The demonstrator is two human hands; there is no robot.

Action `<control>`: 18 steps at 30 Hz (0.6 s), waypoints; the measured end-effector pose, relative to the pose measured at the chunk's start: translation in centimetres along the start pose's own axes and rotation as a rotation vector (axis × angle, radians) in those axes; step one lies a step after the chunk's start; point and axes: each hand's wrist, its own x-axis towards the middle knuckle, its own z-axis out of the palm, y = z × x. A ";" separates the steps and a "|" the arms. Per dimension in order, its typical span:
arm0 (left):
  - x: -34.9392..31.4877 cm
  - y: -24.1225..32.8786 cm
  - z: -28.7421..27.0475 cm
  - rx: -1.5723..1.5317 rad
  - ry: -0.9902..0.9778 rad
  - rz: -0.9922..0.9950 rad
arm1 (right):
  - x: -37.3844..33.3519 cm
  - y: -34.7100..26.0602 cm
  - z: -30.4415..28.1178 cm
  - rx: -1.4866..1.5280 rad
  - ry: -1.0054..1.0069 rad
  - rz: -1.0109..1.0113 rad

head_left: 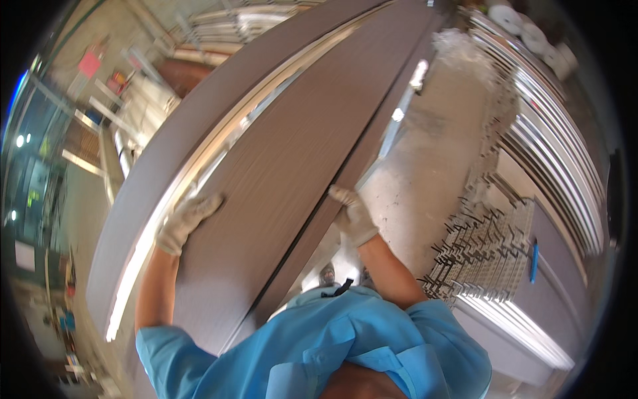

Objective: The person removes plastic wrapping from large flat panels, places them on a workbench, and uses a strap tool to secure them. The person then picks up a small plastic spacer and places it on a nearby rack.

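A long brown panel (286,146) with a fine-lined surface stretches from my body toward the far side. A dark groove (325,189) runs along its right part. My left hand (189,223), in a pale work glove, grips the panel's left edge with the thumb over the top; its other fingers are mostly hidden. Opposite, my right hand (355,216), gloved too, is closed on the right edge. To the left, a second brown panel (179,126) with a bright, pale edge runs alongside, a narrow gap between the two.
At the right stands a rack with several dark prongs (475,249). Stacked silvery profiles (558,159) lie behind it, and crumpled clear plastic (462,56) is at the far right. Concrete floor (422,159) shows beside the panel. Long pieces of material (239,30) are stacked at the far left.
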 end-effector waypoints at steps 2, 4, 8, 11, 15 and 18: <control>-0.9 1.3 0.2 -0.179 -0.065 0.068 | 0.0 0.3 0.4 0.001 0.054 -0.061; -2.0 2.6 1.3 -0.337 -0.088 0.084 | 0.3 0.4 0.6 0.030 -0.023 -0.210; -4.2 4.7 4.1 -0.217 -0.105 -0.029 | 2.6 -1.4 -1.2 0.207 0.140 -0.098; -5.7 5.3 7.4 -0.180 -0.016 0.002 | 3.0 -1.5 -3.5 0.128 0.131 -0.182; -9.4 6.0 11.1 -0.005 0.069 0.037 | 1.5 -1.8 -5.9 0.122 0.110 -0.217; -12.8 6.7 14.1 0.200 0.058 0.011 | -0.4 -3.8 -7.6 0.113 0.172 -0.178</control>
